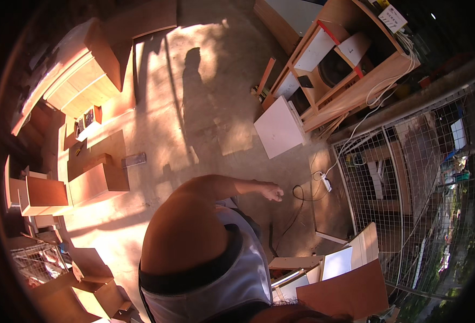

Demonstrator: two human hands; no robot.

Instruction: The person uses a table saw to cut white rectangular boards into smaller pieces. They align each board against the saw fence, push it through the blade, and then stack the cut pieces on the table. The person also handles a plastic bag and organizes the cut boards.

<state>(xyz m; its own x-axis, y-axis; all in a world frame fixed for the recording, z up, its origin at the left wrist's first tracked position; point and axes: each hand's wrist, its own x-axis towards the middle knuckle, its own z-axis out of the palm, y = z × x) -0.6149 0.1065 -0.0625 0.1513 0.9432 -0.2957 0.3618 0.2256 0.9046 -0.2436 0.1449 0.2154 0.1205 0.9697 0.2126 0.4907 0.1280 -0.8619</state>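
My left arm reaches rightward from my bare shoulder, and my left hand (271, 191) hangs above the concrete floor (205, 145), its fingers loosely bent and apart, with nothing visible in them. Beside and beyond it, dark and pale cables loop around a white power strip (326, 182). A white panel (278, 128) is propped at the foot of an open wooden cabinet (345, 81). My right hand is out of view.
Wooden cabinets (81, 81) and drawer boxes (97, 184) line the left, near a small grey slab (134, 160). A wire mesh fence (369, 188) runs along the right. Curved boards and panels (340, 288) lie at the lower right.
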